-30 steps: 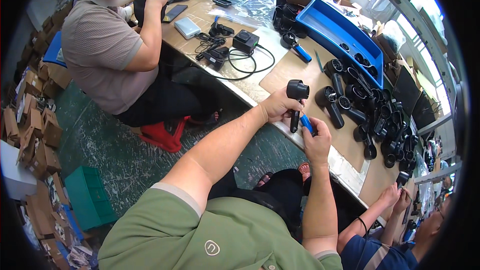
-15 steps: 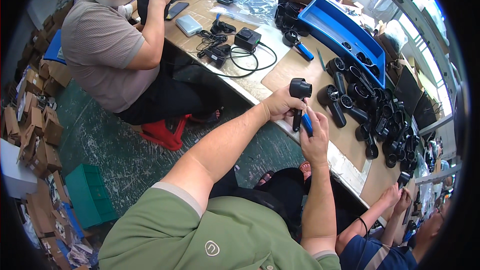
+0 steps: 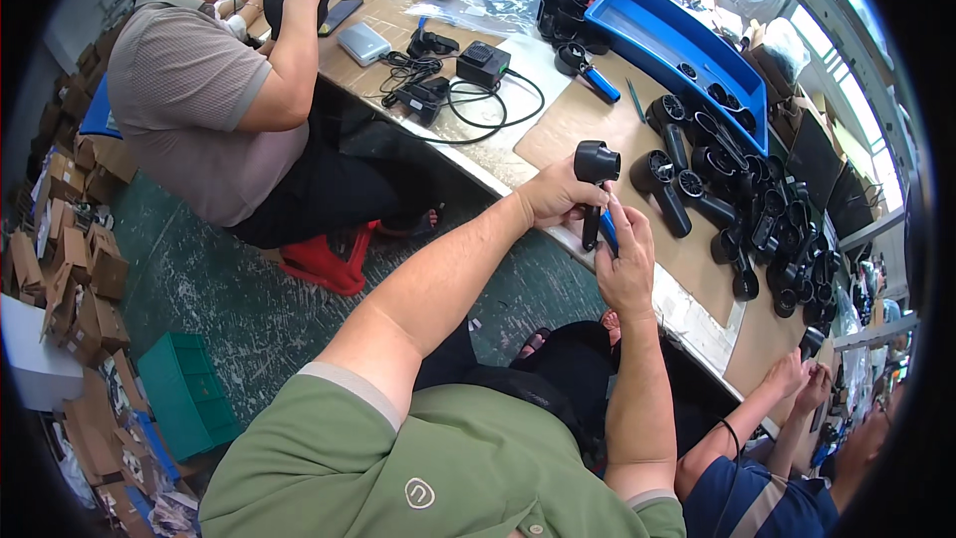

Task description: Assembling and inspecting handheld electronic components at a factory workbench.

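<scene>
Cardboard boxes: stacked at the far left (image 3: 95, 274), several with open flaps.
Green crate: on the floor (image 3: 189, 394), beside the boxes.
Co-worker in grey: a person (image 3: 204, 105) at the table's far end, on a red stool (image 3: 334, 267), both arms reaching over the tabletop.
Pale box: small and flat (image 3: 364, 43), on the table near a tangle of black cable.
Black adapter: a block (image 3: 484, 64) with a looping cord.
Left hand: thumb and fingers (image 3: 553, 196) pinching the black fan-shaped part just under its head.
Black fan-shaped part: held at the table's near edge (image 3: 597, 161), round head up, handle pointing down.
Blue cylinder: just beside that handle (image 3: 608, 232), partly covered by fingers; whether the two touch, I cannot tell.
Right hand: thumb and fingers (image 3: 629, 257) closed around the blue cylinder.
Blue tray: behind the hands (image 3: 662, 22), a few round black pieces inside.
Black parts: a heap of round heads and handles (image 3: 767, 224) to the right.
Co-worker in navy: a person at lower right (image 3: 782, 498), both hands raised near a small black piece.
</scene>
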A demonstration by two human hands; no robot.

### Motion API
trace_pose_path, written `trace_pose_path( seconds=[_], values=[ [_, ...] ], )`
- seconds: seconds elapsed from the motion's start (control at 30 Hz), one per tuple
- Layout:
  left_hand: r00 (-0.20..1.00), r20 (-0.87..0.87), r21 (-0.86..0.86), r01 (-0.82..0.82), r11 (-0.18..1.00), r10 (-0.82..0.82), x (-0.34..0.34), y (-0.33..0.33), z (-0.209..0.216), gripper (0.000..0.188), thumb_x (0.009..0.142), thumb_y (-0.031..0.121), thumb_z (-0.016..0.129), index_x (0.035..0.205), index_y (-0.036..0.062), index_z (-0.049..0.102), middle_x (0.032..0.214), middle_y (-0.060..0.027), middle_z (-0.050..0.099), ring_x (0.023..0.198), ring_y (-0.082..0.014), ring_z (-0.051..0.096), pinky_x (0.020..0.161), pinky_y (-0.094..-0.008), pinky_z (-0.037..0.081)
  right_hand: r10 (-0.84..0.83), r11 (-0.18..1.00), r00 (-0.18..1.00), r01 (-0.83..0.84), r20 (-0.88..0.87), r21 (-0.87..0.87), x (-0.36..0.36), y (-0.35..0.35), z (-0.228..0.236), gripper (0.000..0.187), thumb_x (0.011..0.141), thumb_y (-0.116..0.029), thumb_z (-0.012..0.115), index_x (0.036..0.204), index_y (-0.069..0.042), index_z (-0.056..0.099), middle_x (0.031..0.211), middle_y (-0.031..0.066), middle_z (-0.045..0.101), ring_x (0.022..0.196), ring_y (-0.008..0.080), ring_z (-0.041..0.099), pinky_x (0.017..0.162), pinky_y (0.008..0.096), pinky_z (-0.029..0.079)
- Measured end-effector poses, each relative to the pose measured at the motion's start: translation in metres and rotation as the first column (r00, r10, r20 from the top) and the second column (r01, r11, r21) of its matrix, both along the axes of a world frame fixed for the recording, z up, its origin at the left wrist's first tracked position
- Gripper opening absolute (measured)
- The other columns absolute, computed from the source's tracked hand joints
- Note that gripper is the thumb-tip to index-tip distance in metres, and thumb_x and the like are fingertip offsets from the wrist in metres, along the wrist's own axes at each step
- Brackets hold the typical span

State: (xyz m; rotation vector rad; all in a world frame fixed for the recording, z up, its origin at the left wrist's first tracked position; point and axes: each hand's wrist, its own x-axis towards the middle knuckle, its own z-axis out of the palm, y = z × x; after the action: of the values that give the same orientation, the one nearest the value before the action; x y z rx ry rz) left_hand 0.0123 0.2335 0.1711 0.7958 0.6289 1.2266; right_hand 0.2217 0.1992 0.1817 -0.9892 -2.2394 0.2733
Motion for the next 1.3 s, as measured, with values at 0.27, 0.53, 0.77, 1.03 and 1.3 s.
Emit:
trace_pose_path(
  seconds=[0.27,0.53,0.77,1.03,1.3],
  values=[
    [0.999,-0.022,0.013,0.031,0.999,-0.030,-0.001,0.000,0.001,0.028,0.089,-0.004,0.076,0.115,0.0014,0.069,0.087,-0.0072,0.070,0.054,-0.0087,0.053,0.045,-0.0199,0.043,0.007,1.000,1.000,-0.007,-0.024,-0.017,0.002,0.001,0.002,0.077,0.081,0.007,0.063,0.155,-0.012,0.060,0.136,0.0155,0.061,0.117,0.0339,0.062,0.104,0.0391,0.049],
    [1.000,-0.013,0.010,-0.003,1.000,0.003,-0.001,-0.007,0.011,0.031,0.090,-0.004,0.079,0.117,0.0010,0.066,0.092,-0.0081,0.072,0.057,-0.0094,0.057,0.046,-0.0197,0.045,0.052,0.996,0.992,-0.061,-0.118,-0.072,0.003,0.005,0.001,0.080,0.078,0.007,0.062,0.155,-0.016,0.064,0.132,0.0145,0.062,0.115,0.0317,0.062,0.104,0.0389,0.050],
    [0.998,0.025,0.025,-0.062,0.998,0.062,0.003,-0.006,0.012,0.043,0.091,-0.005,0.080,0.128,0.0037,0.060,0.097,-0.0085,0.073,0.061,-0.0097,0.060,0.048,-0.0190,0.046,0.019,0.989,0.989,-0.040,-0.149,-0.140,0.002,0.005,0.004,0.080,0.079,0.008,0.061,0.156,-0.016,0.064,0.131,0.0146,0.062,0.114,0.0321,0.062,0.104,0.0379,0.050],
    [0.987,-0.022,0.075,-0.158,0.985,0.160,0.009,-0.002,0.004,0.054,0.090,-0.001,0.085,0.133,0.0062,0.054,0.104,-0.0083,0.073,0.074,-0.0103,0.067,0.057,-0.0192,0.050,-0.028,0.987,0.989,0.004,-0.145,-0.161,-0.001,0.003,0.007,0.079,0.081,0.008,0.061,0.156,-0.017,0.063,0.131,0.0150,0.062,0.114,0.0320,0.063,0.104,0.0379,0.050],
    [0.987,-0.067,0.133,-0.136,0.982,0.146,0.009,0.000,0.001,0.055,0.092,0.002,0.083,0.138,0.0093,0.055,0.105,-0.0052,0.073,0.078,-0.0089,0.066,0.065,-0.0175,0.051,-0.024,0.987,0.988,0.000,-0.151,-0.158,0.000,0.004,0.007,0.078,0.081,0.008,0.061,0.156,-0.016,0.063,0.131,0.0154,0.062,0.113,0.0321,0.063,0.103,0.0382,0.051]
  ],
)
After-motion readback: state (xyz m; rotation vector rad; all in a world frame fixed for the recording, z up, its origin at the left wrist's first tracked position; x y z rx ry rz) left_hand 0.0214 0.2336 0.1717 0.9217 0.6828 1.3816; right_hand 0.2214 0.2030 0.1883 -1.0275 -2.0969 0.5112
